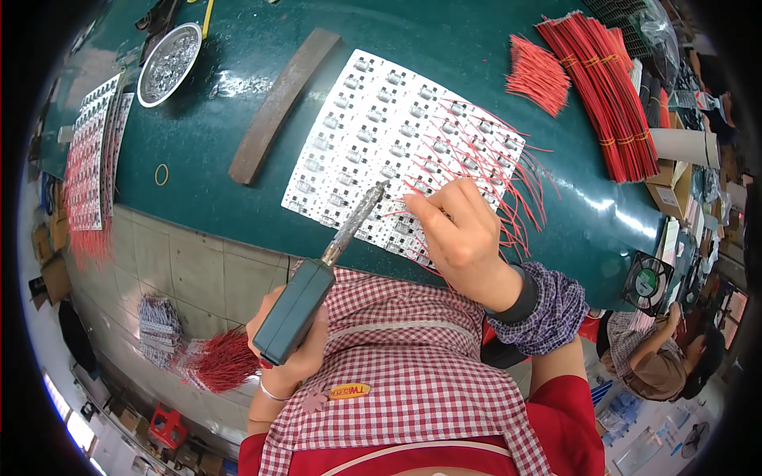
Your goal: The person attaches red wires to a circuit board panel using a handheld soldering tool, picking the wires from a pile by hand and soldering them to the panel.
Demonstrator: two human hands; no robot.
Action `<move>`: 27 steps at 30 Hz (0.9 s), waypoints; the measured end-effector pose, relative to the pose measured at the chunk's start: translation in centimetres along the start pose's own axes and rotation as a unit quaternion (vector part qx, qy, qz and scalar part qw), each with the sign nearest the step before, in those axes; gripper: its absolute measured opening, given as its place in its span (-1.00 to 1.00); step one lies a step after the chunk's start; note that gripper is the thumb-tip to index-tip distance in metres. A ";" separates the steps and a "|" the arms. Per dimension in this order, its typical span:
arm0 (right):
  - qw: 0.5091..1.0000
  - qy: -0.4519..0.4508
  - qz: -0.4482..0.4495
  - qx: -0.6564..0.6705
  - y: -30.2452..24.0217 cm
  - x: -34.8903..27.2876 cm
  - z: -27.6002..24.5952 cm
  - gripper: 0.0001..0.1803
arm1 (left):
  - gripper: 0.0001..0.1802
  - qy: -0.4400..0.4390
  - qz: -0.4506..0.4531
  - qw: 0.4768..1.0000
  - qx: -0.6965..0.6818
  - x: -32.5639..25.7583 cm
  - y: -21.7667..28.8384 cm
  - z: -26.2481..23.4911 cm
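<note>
My left hand (308, 349) is closed round the dark green body of a soldering gun (295, 309). Its long, crusted metal tip slants up and right, ending over the middle of a white circuit board panel (317, 144). Rows of small dark components cover this panel, which lies tilted on the green table. Fine red wires (520, 208) stick out from its right part. Above the panel's lower right, my right hand (464, 234) pinches a thin red wire (394, 213) between thumb and forefinger, close to the soldering tip.
Left of the panel lie a wooden bar (284, 103), a white bowl (141, 89) of silvery bits and a rubber band (162, 174). More wired panels (89, 159) overhang the left edge. Red wire bundles (607, 95) lie far right, near a fan (648, 282). Another person (651, 361) sits at right.
</note>
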State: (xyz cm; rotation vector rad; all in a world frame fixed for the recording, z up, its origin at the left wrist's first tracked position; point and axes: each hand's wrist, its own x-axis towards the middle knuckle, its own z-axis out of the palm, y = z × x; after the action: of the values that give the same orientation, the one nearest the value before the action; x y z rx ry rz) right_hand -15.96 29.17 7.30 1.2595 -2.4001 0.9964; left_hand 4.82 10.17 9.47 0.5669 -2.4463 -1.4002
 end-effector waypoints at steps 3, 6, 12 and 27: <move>1.000 -0.006 0.011 0.002 0.0 -0.1 -0.1 -0.65 | -0.69 -0.017 0.002 1.000 0.021 -0.2 -0.2 0.1; 1.000 0.002 0.011 -0.002 -0.1 -0.1 0.0 -0.65 | -0.69 -0.016 0.014 1.000 0.014 -0.2 -0.3 0.2; 1.000 -0.011 0.006 -0.001 -0.1 -0.2 0.1 -0.63 | -0.71 -0.027 0.001 0.999 0.018 -0.2 0.0 0.4; 0.998 -0.063 -0.006 -0.030 -0.1 -0.2 -0.2 -0.64 | -0.78 -0.038 0.058 0.997 0.037 1.5 1.7 0.5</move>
State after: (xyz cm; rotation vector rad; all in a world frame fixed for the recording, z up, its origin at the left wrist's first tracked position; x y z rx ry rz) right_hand -15.77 29.32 7.40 1.3516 -2.4939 0.8593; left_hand 2.94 10.61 10.74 0.3870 -2.5547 -1.3147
